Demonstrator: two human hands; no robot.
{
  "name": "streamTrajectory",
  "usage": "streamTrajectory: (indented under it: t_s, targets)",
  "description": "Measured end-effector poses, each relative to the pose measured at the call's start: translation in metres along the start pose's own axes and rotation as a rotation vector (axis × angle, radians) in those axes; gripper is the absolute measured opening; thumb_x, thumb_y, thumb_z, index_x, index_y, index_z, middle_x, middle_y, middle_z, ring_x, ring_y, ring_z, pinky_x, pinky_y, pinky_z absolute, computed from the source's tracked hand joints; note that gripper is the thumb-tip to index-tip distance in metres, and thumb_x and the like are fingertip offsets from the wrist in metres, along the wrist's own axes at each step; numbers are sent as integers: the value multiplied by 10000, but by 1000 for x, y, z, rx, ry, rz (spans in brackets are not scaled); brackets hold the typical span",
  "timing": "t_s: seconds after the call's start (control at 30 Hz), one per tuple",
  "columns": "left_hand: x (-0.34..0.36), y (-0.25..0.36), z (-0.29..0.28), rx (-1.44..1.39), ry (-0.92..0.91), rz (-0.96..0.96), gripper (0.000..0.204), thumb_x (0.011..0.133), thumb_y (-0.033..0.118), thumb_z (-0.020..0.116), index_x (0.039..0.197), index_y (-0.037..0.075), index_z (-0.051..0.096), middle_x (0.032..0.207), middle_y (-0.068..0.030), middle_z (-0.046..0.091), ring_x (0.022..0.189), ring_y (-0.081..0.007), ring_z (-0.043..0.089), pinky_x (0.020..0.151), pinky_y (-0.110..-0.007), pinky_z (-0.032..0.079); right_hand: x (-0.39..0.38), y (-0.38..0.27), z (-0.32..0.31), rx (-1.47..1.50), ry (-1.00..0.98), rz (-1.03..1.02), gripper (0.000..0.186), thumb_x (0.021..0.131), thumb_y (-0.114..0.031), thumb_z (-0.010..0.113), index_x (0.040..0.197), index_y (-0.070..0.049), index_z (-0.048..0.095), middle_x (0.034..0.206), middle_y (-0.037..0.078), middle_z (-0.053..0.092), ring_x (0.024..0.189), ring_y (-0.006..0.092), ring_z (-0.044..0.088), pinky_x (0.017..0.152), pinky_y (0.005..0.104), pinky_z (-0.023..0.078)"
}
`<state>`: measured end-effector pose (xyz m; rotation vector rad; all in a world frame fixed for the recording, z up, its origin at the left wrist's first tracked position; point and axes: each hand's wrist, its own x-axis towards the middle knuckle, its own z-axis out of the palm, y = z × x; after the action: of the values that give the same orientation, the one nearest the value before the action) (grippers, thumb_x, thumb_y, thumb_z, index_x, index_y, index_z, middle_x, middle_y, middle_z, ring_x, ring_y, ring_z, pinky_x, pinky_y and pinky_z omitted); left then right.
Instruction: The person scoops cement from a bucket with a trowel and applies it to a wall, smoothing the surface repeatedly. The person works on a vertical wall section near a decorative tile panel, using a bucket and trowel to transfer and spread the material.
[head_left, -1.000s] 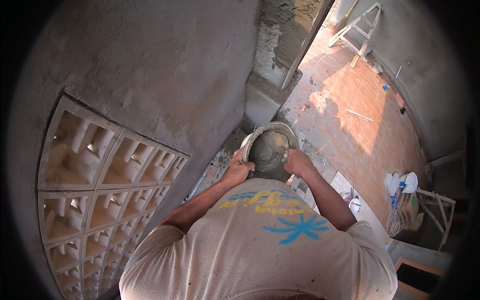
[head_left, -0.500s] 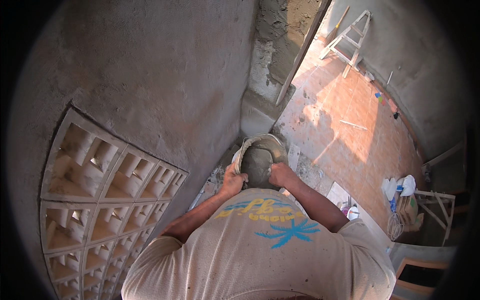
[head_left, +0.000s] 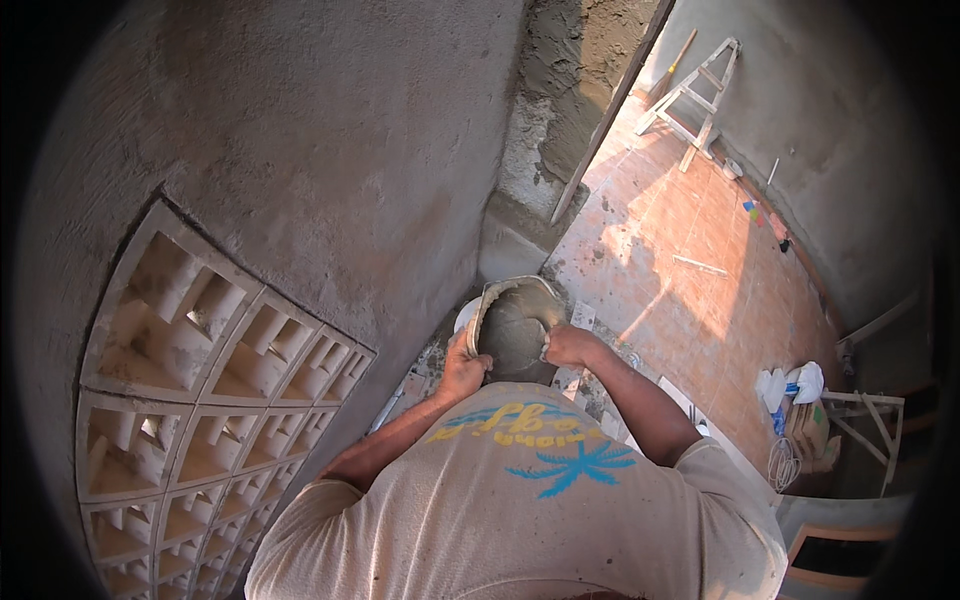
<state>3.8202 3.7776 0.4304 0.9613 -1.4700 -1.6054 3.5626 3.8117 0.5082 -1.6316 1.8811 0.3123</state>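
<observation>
A bucket (head_left: 475, 318) with a mortar-crusted rim stands in front of my chest, at the foot of the wall. Grey wet mortar (head_left: 518, 340) fills part of it. My left hand (head_left: 464, 368) grips the bucket's near left rim, thumb over the edge. At the right inner side of the bucket, my right hand (head_left: 572, 346) is closed in a fist. What it holds is hidden by the fingers and the mortar; a curved, mortar-coated edge shows beside it.
A grey plastered wall (head_left: 340, 130) with a pale breeze-block panel (head_left: 180, 404) rises on the left. Ahead, a long straight board (head_left: 612, 112) leans along a roughly plastered column (head_left: 570, 70). Tiled floor (head_left: 690, 230) spreads right, with a wooden stepladder (head_left: 700, 95) and sacks (head_left: 805, 425).
My right hand has shifted slightly right at the bucket's inner side. My left hand keeps its hold on the rim. The view has tilted a little.
</observation>
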Motion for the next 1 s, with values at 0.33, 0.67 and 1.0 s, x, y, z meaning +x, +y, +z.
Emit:
streamTrajectory:
  t_s: [0.33,0.67,1.0]
  targets:
    - [-6,19,2,232,72,-15,816,816,-83,634,1580,162,485,1596,-265,429,1567,-482,190,1278,-489,234,37,-8,70,110,-80,-124,299,888,-250,631,933,18,753,937,188,769,889,329,756,788,461,587]
    - [-17,35,-25,-213,184,-83,692,779,-142,578,1452,21,572,1206,-99,650,992,-190,614,863,-318,542,-49,-47,-7,865,-228,22,220,1005,-244,649,961,-29,633,735,41,601,592,138,598,477,323,472]
    - [-27,46,-37,-438,398,-260,701,767,-142,547,1448,22,569,1256,-90,663,1047,-202,623,877,-306,537,-19,-46,26,777,-166,-69,250,976,-244,622,906,-4,614,686,77,622,526,173,635,476,348,508]
